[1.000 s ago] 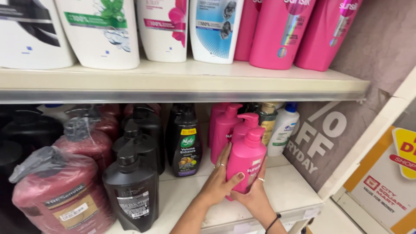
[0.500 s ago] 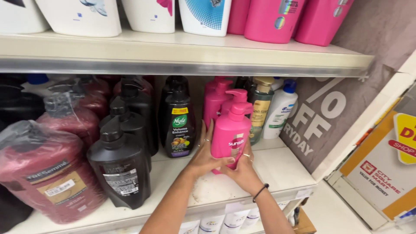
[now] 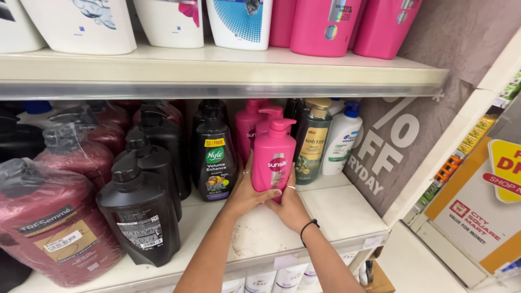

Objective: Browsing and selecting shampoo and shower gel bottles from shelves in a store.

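Two hands grip one pink pump bottle (image 3: 274, 158) standing upright on the lower shelf (image 3: 331, 209). From the bottle's 8 o'clock, the left hand (image 3: 247, 192) wraps its side, fingers curling across the front low down. From 5 o'clock, the right hand (image 3: 290, 206) cups its base; whether the bottle rests on the shelf or hangs just above it is hard to tell. More pink bottles (image 3: 248, 133) stand right behind at 11 o'clock. A dark green bottle (image 3: 312, 141) stands just beside at 2 o'clock, a black bottle with a green label (image 3: 215, 160) at 9 o'clock.
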